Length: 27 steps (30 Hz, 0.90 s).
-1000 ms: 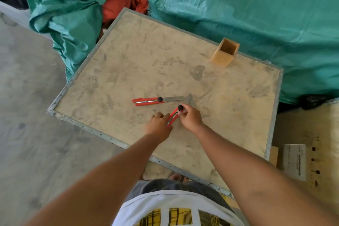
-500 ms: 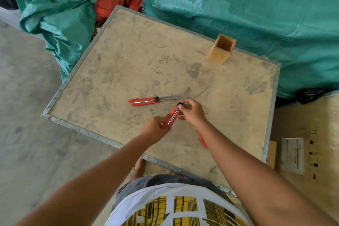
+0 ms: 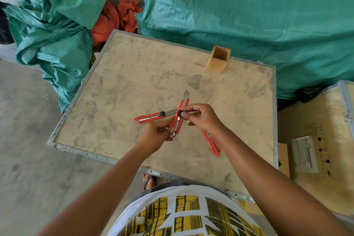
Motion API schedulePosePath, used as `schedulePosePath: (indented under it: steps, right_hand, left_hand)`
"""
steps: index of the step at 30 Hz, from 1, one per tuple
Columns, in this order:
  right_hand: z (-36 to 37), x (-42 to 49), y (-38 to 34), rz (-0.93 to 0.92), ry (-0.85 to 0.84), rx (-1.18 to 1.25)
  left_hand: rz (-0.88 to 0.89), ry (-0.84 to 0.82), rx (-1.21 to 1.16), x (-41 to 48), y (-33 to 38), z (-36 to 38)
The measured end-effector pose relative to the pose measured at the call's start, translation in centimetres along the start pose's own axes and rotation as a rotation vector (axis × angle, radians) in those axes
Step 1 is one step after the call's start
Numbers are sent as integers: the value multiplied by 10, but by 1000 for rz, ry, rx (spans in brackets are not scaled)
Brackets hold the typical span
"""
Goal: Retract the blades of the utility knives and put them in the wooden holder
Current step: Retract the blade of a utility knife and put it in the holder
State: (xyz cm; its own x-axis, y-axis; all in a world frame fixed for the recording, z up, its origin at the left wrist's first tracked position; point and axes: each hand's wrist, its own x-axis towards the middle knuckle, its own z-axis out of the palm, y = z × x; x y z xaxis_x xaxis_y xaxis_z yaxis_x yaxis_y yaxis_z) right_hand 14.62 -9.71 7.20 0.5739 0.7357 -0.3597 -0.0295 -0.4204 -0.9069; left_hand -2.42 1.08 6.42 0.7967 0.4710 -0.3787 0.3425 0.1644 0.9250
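A red utility knife (image 3: 180, 116) is lifted above the wooden crate top (image 3: 118, 101), its grey blade sticking out towards the far side. My left hand (image 3: 157, 134) grips its rear end. My right hand (image 3: 203, 117) pinches its black lock knob. A second red knife (image 3: 151, 117) lies flat on the board just left, blade out and pointing right. A third red knife (image 3: 212, 143) lies under my right forearm, partly hidden. The square wooden holder (image 3: 218, 59) stands upright near the far edge, with nothing visible inside.
Green tarpaulin (image 3: 249, 15) covers bulky things behind and left of the crate, with orange cloth (image 3: 115, 19) between. Another wooden crate (image 3: 316, 140) with a white label stands to the right. Bare concrete floor (image 3: 28, 140) lies left.
Both hands have lifted the knife off the board and turned it more upright. The third knife has come into sight beneath my right forearm. The camera has shifted.
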Motion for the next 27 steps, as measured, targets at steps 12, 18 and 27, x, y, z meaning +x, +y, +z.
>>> schedulePosePath:
  steps: [12,18,27]
  right_hand:
    - [-9,-28,-12,-162,-60,-218]
    - [-13,-34,-22,-175,-53,-300]
    - [-11,-41,-33,-236,62,-307]
  left_hand:
    - [18,-193,-90,-3,25,-9]
    - [40,-191,-142,-3,34,-6]
    - [28,-130,-202,2,37,-7]
